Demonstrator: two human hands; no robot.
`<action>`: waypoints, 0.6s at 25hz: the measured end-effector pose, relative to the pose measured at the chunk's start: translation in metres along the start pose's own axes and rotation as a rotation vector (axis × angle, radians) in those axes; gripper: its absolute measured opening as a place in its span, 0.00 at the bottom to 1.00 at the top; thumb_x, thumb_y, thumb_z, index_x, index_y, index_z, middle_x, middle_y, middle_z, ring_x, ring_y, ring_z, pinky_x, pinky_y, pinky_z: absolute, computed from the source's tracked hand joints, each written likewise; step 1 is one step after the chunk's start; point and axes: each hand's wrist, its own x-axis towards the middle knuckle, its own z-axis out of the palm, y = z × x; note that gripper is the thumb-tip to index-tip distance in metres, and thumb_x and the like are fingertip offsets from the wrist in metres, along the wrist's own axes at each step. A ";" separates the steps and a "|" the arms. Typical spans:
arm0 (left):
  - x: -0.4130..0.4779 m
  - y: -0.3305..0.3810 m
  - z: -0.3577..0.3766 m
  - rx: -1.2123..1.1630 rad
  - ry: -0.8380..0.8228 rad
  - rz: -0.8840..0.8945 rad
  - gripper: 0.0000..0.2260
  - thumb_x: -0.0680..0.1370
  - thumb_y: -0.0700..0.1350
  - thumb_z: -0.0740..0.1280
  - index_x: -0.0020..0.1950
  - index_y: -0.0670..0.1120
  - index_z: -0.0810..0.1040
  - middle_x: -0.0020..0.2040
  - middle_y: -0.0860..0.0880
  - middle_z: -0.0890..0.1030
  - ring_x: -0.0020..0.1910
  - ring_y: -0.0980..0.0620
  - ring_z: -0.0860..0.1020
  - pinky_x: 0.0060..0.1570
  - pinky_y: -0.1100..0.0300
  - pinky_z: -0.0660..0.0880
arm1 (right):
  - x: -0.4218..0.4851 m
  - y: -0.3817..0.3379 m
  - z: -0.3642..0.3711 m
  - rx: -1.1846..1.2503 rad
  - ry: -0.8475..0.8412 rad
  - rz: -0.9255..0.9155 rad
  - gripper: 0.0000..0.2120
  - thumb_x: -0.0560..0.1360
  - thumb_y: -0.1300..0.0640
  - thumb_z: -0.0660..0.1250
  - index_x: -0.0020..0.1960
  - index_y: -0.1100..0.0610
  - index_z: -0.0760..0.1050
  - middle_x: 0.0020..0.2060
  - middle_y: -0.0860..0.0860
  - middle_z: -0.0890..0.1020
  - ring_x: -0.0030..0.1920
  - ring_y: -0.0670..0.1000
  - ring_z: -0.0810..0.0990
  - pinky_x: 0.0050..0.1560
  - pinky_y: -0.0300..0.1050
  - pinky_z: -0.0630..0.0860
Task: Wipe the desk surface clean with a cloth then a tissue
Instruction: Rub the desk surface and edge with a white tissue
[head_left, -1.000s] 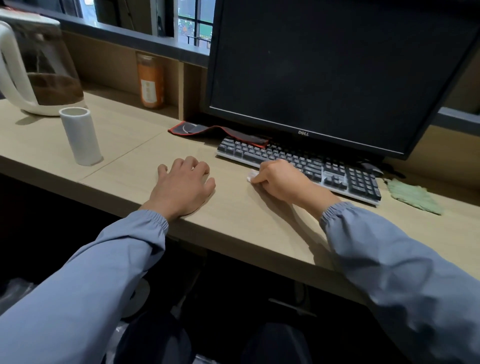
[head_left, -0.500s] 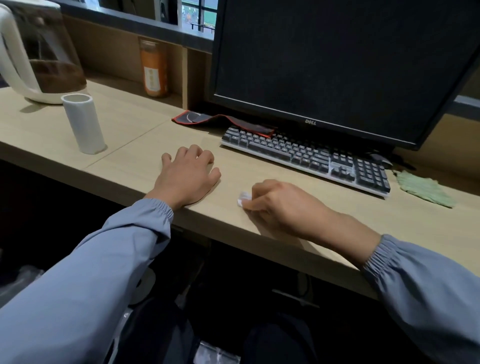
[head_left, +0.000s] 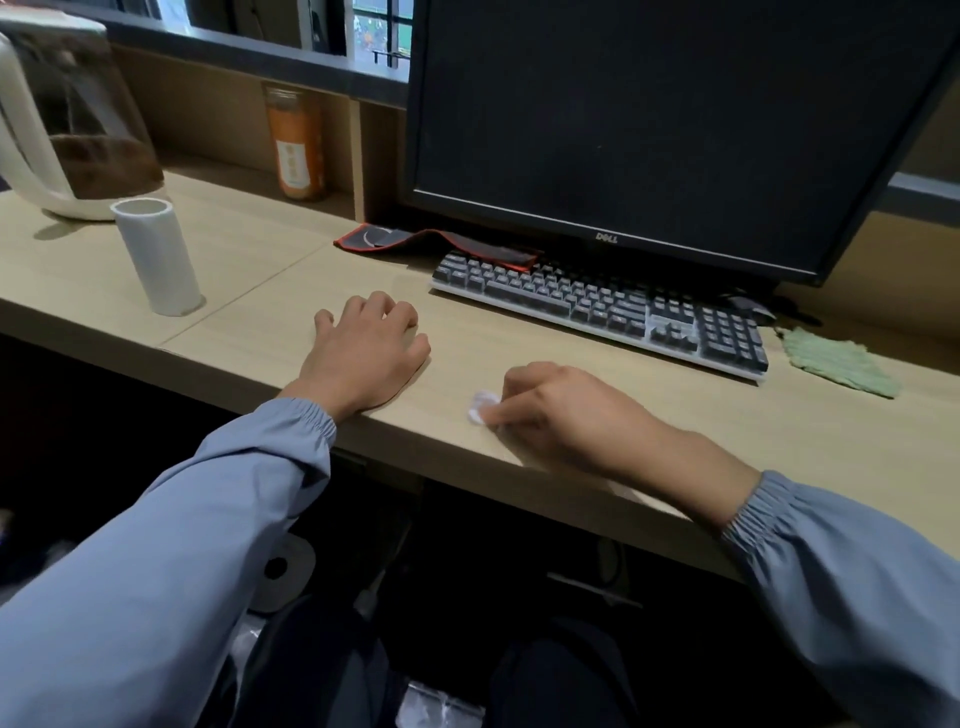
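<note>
A small white tissue (head_left: 483, 407) is pinched between the thumb and fingertips of the right hand (head_left: 569, 418) and held against the desk (head_left: 260, 270) near its front edge. The left hand (head_left: 363, 353) is laid palm-down at ten o'clock from the tissue, fingers bent and close together, holding nothing. A green cloth (head_left: 836, 361) is seen at three o'clock from the keyboard (head_left: 597, 306), just beside it.
</note>
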 end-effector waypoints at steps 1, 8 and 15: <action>-0.001 0.001 -0.001 0.007 -0.006 0.002 0.19 0.83 0.58 0.52 0.69 0.52 0.71 0.69 0.47 0.71 0.66 0.44 0.69 0.65 0.37 0.65 | 0.002 0.009 0.000 -0.028 0.054 0.048 0.11 0.82 0.52 0.65 0.52 0.52 0.86 0.38 0.50 0.78 0.36 0.51 0.77 0.36 0.42 0.73; 0.005 0.021 -0.010 0.053 -0.016 0.050 0.16 0.86 0.51 0.53 0.69 0.48 0.72 0.68 0.44 0.71 0.65 0.42 0.70 0.64 0.37 0.66 | -0.022 -0.021 -0.003 0.084 -0.094 -0.061 0.13 0.79 0.55 0.61 0.53 0.56 0.84 0.42 0.53 0.79 0.43 0.54 0.77 0.41 0.45 0.75; 0.000 0.064 0.005 -0.107 -0.076 0.128 0.18 0.85 0.57 0.52 0.72 0.55 0.70 0.72 0.50 0.68 0.72 0.48 0.65 0.70 0.36 0.58 | 0.015 0.078 -0.006 -0.130 0.035 0.265 0.11 0.81 0.58 0.65 0.55 0.52 0.86 0.43 0.51 0.81 0.44 0.56 0.82 0.45 0.50 0.78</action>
